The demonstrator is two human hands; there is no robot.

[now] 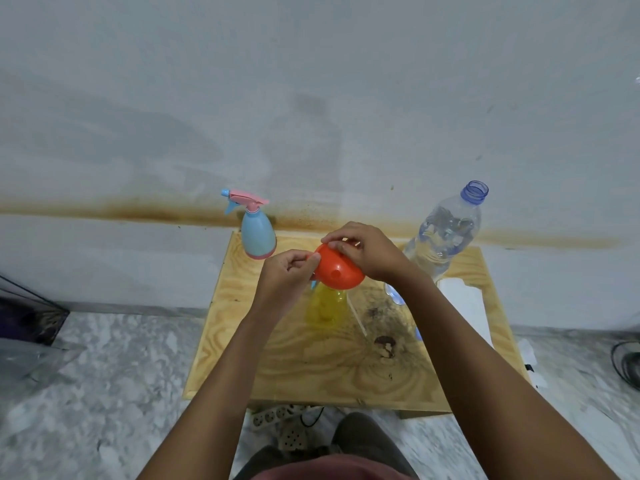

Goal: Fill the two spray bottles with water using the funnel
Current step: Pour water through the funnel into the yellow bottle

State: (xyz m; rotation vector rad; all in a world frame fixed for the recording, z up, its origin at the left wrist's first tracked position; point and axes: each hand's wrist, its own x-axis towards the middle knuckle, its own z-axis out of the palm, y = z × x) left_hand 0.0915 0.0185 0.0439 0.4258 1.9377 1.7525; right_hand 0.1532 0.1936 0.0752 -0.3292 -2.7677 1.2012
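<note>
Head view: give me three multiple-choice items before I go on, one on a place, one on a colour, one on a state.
1. Where does the blue spray bottle stand? A. far left corner of the table B. near right corner C. the floor
2. What colour is the funnel? A. green B. orange C. white
3. The neck of the water bottle is: A. capped B. open C. holding the funnel
1 A, it stands back left; 2 B, orange between the left hand and right hand, above the yellow spray bottle; 3 B, its bare rim shows.

Head-worn wide view looks forward and down, close over the wooden table (311, 368)
</note>
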